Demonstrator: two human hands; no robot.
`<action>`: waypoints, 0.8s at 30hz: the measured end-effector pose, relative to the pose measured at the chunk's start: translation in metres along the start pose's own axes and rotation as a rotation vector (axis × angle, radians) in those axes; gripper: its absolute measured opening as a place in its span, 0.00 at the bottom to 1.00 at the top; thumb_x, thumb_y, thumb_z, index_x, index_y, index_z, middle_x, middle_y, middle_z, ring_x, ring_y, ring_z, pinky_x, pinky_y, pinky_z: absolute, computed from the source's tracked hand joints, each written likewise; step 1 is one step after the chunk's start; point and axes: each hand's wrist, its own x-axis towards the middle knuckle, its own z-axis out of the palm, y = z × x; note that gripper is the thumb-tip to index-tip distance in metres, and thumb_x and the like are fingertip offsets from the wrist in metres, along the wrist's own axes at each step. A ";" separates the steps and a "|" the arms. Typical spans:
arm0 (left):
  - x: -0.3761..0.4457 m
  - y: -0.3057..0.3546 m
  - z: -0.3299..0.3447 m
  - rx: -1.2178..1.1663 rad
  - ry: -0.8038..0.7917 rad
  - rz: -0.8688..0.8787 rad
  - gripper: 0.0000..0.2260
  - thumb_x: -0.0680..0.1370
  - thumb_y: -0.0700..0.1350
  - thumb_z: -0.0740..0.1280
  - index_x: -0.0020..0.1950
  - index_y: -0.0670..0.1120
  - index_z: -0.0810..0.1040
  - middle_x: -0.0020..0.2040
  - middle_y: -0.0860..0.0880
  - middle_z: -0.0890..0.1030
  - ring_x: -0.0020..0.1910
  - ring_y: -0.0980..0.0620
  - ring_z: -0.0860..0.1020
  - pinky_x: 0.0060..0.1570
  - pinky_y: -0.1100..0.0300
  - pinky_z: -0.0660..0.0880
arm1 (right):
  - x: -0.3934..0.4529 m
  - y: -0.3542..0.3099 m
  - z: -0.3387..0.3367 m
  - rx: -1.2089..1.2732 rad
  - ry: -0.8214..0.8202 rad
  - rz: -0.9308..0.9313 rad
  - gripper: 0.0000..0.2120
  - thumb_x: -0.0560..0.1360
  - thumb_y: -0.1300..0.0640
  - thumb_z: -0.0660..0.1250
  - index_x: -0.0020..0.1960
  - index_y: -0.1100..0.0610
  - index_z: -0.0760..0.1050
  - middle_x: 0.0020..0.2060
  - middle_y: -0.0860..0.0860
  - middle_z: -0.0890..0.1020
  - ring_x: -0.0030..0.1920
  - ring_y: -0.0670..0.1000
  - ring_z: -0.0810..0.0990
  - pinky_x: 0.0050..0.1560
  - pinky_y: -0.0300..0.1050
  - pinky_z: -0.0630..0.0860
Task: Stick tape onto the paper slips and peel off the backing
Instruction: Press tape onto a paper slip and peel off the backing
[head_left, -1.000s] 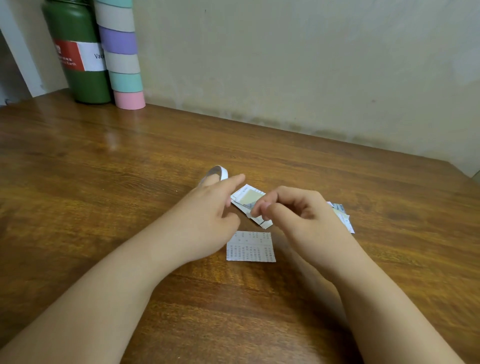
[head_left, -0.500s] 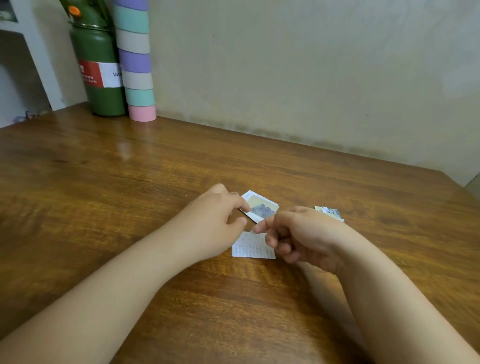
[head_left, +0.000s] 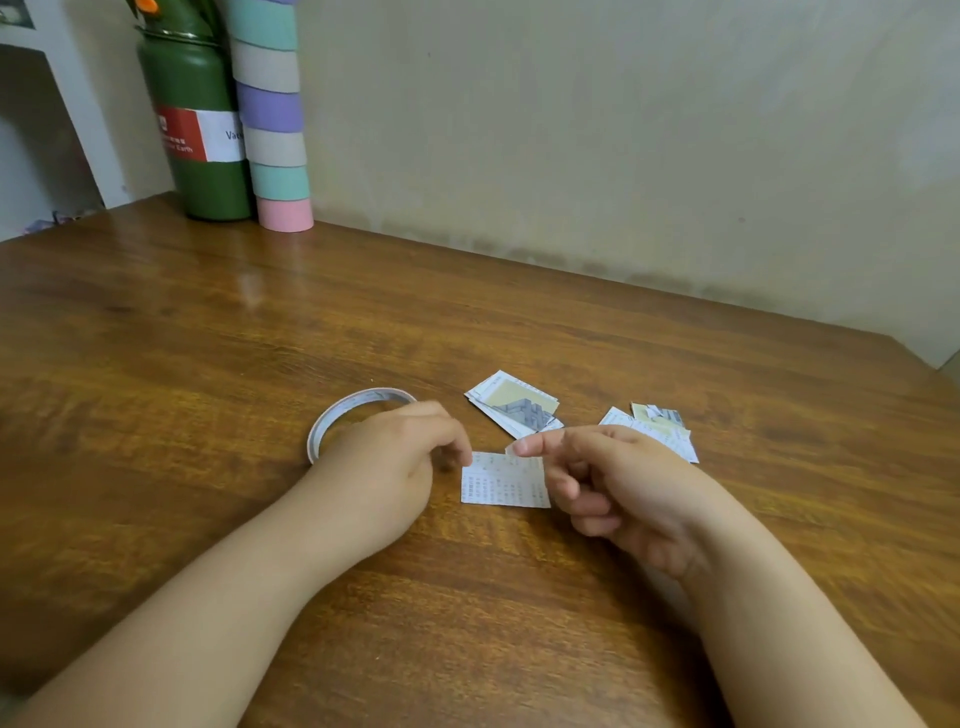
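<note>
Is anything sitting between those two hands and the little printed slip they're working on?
Nothing visible does. The slip lies flat on bare table, with the left hand at its upper left corner and the right hand pinching a small white tab at its top edge. The tape roll and other slips lie clear of it.

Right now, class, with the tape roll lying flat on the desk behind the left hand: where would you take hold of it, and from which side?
Pinch the thin wall of the tape roll at its far-left arc, one finger inside the ring and the thumb outside, coming from above. It lies flat and open on the table, and the left hand covers its near-right part.
</note>
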 end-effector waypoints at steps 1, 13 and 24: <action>-0.001 0.000 0.000 -0.025 -0.005 -0.001 0.18 0.77 0.34 0.57 0.42 0.56 0.76 0.47 0.61 0.75 0.45 0.59 0.75 0.50 0.56 0.73 | 0.000 0.000 0.000 -0.001 -0.009 0.016 0.15 0.78 0.65 0.52 0.51 0.63 0.78 0.24 0.51 0.68 0.24 0.45 0.56 0.24 0.37 0.51; -0.006 -0.001 0.002 0.028 -0.098 0.073 0.11 0.77 0.42 0.62 0.51 0.54 0.82 0.56 0.65 0.78 0.43 0.80 0.67 0.40 0.76 0.63 | 0.003 0.000 0.005 -0.071 -0.041 0.105 0.13 0.79 0.62 0.54 0.53 0.64 0.77 0.22 0.50 0.66 0.20 0.44 0.56 0.21 0.33 0.51; -0.005 -0.006 0.005 0.071 -0.086 0.090 0.08 0.77 0.44 0.62 0.48 0.55 0.80 0.53 0.64 0.79 0.45 0.73 0.69 0.43 0.69 0.68 | 0.003 0.000 0.009 -0.162 0.006 0.105 0.13 0.79 0.62 0.55 0.54 0.64 0.77 0.22 0.51 0.68 0.20 0.45 0.57 0.20 0.34 0.53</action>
